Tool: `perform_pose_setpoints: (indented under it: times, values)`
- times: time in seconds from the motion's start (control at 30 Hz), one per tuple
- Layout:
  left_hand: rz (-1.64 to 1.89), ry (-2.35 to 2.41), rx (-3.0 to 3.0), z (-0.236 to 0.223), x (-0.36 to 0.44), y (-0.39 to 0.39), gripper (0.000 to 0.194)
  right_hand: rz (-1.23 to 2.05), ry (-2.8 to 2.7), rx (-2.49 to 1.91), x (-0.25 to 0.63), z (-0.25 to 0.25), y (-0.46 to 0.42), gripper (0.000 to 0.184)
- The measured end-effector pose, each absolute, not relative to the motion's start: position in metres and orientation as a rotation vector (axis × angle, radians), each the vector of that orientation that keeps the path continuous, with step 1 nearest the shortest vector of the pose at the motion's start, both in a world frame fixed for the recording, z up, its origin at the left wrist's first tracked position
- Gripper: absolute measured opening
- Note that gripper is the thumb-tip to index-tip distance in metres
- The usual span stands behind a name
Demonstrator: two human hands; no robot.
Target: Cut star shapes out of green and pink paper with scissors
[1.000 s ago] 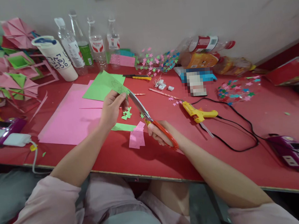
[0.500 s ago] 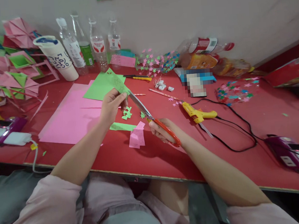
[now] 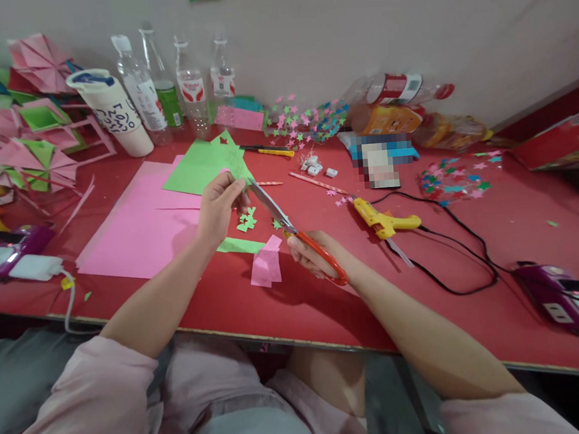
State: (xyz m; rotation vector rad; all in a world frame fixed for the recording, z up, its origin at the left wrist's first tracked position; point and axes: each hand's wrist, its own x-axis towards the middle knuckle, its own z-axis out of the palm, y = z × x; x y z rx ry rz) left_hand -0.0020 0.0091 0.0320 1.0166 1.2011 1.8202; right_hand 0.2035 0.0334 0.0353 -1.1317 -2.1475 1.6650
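Observation:
My left hand [image 3: 218, 206] pinches a green sheet of paper [image 3: 208, 164] by its near edge, lifted a little over the red table [image 3: 286, 304]. My right hand [image 3: 315, 255] grips the orange handles of a pair of scissors [image 3: 290, 227]. The scissor blades point up and left and meet the green paper's edge beside my left fingers. Small green cut-outs [image 3: 246, 219] lie on the table under the blades. A green strip [image 3: 239, 246] and a small pink scrap [image 3: 267, 264] lie between my hands.
Large pink sheets [image 3: 140, 229] lie left of my hands. A yellow glue gun [image 3: 384, 219] with a black cord lies to the right. Bottles [image 3: 159, 87] and a white cup [image 3: 111, 114] stand along the wall, folded paper shapes [image 3: 17, 131] at far left, paper stars [image 3: 306, 119] behind.
The green sheet has turned slightly in my left hand, its far tip now higher with a small notch showing. The scissors have stayed at the paper's edge.

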Motion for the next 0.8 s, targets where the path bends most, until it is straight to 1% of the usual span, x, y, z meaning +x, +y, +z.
perform_pose_setpoints:
  times: [0.17, 0.37, 0.57, 0.8]
  values:
    - [1.802, 1.237, 1.022, 0.0325, -0.0016, 0.0089, 0.022, 1.663, -2.186, -1.125, 0.2028, 0.0379, 0.0347, 0.052]
    - [1.774, 1.266, 1.067, 0.0314, -0.0021, 0.0092, 0.020, 1.736, -2.225, -1.143, 0.2022, 0.0335, 0.0384, 0.052]
    - [1.786, 1.282, 1.070, 0.0323, -0.0013, 0.0090, 0.020, 1.692, -2.159, -1.143, 0.2027, 0.0342, 0.0340, 0.052]
    - [1.799, 1.279, 1.056, 0.0319, -0.0008, 0.0089, 0.021, 1.800, -2.113, -1.221, 0.1999, 0.0307, 0.0367, 0.055]
